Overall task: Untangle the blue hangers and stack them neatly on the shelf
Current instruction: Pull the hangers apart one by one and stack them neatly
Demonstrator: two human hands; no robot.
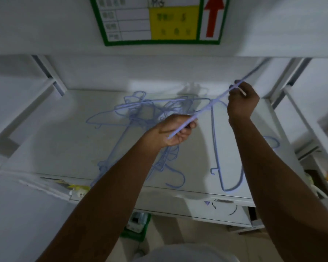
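Note:
A tangle of thin blue wire hangers (140,114) lies on the white shelf (55,140), spread from its middle toward the front edge. My left hand (175,130) grips one end of a lifted blue hanger (209,107) above the tangle. My right hand (242,100) pinches the same hanger farther up, near the shelf's back right; its far end runs on toward the upper right. Another blue hanger (217,159) lies apart from the pile on the right side of the shelf, partly hidden by my right forearm.
The shelf above carries a green-framed label (159,19) with a yellow square and a red arrow. White upright posts (49,72) stand at both sides. A green crate (135,226) sits on the floor below, and yellow packaging (78,189) shows under the front edge.

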